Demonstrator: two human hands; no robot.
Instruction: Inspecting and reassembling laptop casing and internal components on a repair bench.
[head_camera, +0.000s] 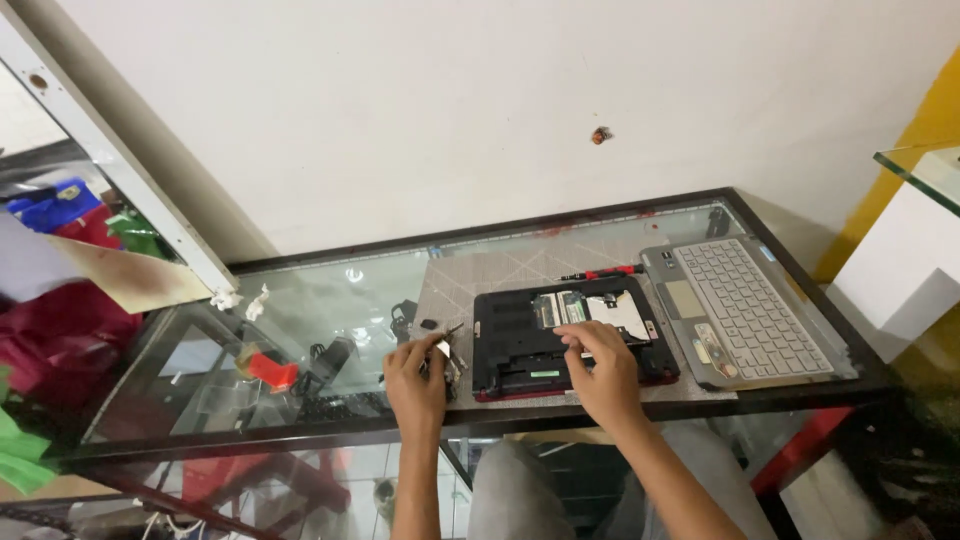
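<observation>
Head view: a glass-topped counter (320, 300) with a dark frame is seen from above, set against a pale wall (480, 100). A grey cutting mat (500, 265) is laid on the glass, and on it an opened laptop base (560, 340), black with a red edge, is placed underside up, its cover off so that a green circuit board (562, 308) and a silvery drive (620, 312) are exposed. The right hand (600, 370) is rested on the near half of the base, fingers curled and pressed down close together on the black shell just below the circuit board; whether something small is pinched under the fingertips cannot be told. The left hand (418, 378) is placed just left of the base, at the mat's edge, with fingers bent narrowly around a small pale piece (443, 348); small metal parts (455, 365) are seen between this hand and the base, too small to identify. A red-handled screwdriver (605, 272) is laid on the mat behind the base, apart from both hands. To the right, touching or just beside the base, a grey keyboard panel (740, 310) with touchpad is set keys up. Under the glass, a red object (272, 372) and dark cables (330, 360) are noted on a lower shelf. Coloured cloth (60, 330) is piled at far left. The person's grey-trousered knees (520, 490) are visible below the counter edge.
</observation>
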